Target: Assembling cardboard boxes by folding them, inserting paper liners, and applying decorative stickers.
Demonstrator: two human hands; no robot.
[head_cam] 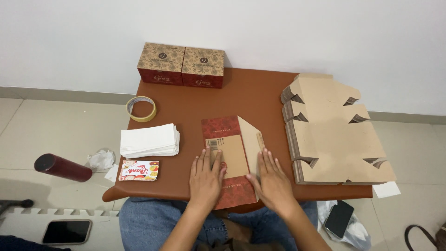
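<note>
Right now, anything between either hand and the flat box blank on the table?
Nothing visible. The left hand and right hand both lie flat directly on the red and brown box blank, one on each side.

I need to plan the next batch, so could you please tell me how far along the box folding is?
Done: two finished boxes stand at the table's back edge. In hand: the left hand and right hand press one flat red-and-tan blank, one side flap folded over. Left: a thick stack of flat blanks waits beside the right hand.
</note>
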